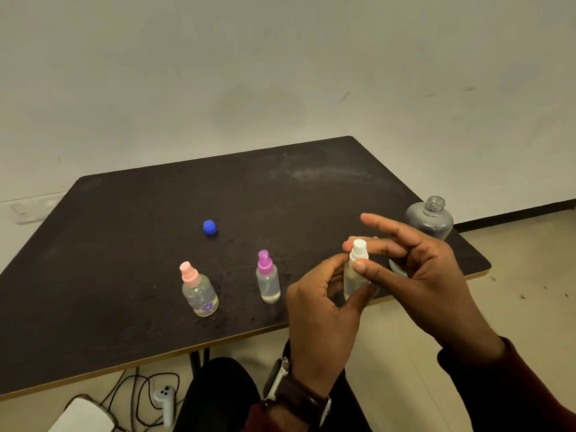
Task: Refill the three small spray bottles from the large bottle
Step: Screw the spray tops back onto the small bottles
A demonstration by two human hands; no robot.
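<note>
My left hand (pixel 321 313) grips the body of a small clear spray bottle (pixel 353 280) held above the table's front edge. My right hand (pixel 414 266) pinches its white spray top (pixel 358 249) between thumb and fingers, index finger stretched out. Two more small bottles stand upright on the dark table (pixel 156 229): one with a pale pink top (pixel 199 291) and one with a magenta top (pixel 268 279). The large clear bottle (pixel 431 218) stands uncapped at the table's right edge, partly hidden behind my right hand. Its blue cap (pixel 209 227) lies on the table.
A wall runs close behind the table. Under the front edge, on the floor, lie black cables (pixel 140 397), a white controller (pixel 166 400) and a white device (pixel 82 416). My knee (pixel 218 394) is below the table edge.
</note>
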